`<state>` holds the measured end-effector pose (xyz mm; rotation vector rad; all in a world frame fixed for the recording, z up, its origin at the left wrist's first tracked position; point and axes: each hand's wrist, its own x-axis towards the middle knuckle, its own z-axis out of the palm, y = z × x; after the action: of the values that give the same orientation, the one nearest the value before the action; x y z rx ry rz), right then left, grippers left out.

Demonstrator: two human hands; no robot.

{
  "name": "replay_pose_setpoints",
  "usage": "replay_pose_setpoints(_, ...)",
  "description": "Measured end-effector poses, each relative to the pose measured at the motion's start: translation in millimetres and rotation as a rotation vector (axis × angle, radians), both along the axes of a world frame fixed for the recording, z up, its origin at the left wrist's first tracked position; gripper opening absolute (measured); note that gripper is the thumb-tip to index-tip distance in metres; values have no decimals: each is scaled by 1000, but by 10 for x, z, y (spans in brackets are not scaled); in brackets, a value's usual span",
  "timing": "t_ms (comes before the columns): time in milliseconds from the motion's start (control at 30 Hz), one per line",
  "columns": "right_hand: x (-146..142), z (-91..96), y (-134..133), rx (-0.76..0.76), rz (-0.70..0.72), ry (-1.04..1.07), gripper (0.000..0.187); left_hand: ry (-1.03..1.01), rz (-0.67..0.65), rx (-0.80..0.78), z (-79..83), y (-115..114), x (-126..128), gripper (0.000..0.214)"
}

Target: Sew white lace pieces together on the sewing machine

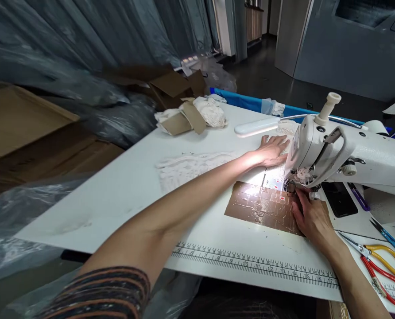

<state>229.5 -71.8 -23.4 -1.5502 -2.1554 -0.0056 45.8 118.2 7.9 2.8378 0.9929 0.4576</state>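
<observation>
My left hand (273,151) lies flat with its fingers spread, behind the needle area of a white sewing machine (308,141). Pale lacy fabric (288,128) shows beside its fingertips. My right hand (313,218) rests at the front of the presser foot (289,186), thumb and forefinger apart; its other fingers are partly hidden under the machine head. Beneath its thumb is a brown, shiny taped sheet (257,207) on the table. The machine's lamp lights this spot brightly. Any fabric right under the foot is too small to make out.
White lace (191,168) lies left on the white table (118,195); a bundle with cardboard pieces (197,115) sits behind. A lamp arm (257,127) overhangs. Right are a black phone (338,199), scissors (383,266) and blue snips (388,237). A ruler strip (257,266) lines the front edge.
</observation>
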Motion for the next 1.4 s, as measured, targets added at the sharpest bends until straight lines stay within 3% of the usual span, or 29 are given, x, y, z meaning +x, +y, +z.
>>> replay_pose_setpoints(133, 13, -108, 6, 108, 24, -36, 42, 35, 87, -15, 96, -386, -328, 53)
replay_pose_setpoints(267, 16, -190, 21, 182, 30, -67, 45, 6, 183, -15, 220, -763, -845, 61)
replay_pose_setpoints(467, 54, -244, 56, 189, 55, -36, 43, -194, 655, 7, 253, -1010, -1752, 52)
replay_pose_setpoints(600, 91, -233, 95, 149, 44, 10, 41, -259, 825, 30, 121, -1112, -2070, 49)
replay_pose_setpoints(733, 117, -223, 120, 145, 25, 17, 39, -284, 871, 29, 14, -1162, -2140, 45)
replay_pose_setpoints(933, 133, -157, 120, 111, 74, 15, 37, -285, 817, 48, -22, -1131, -2107, 27)
replay_pose_setpoints(1267, -181, 484, -536, -213, 212, 4, 28, -442, 697, 240, 46, -1151, -2089, 26)
replay_pose_setpoints(1400, -205, 571, -651, -285, 235, 67, 26, -467, 677, 273, 71, -1179, -2060, 26)
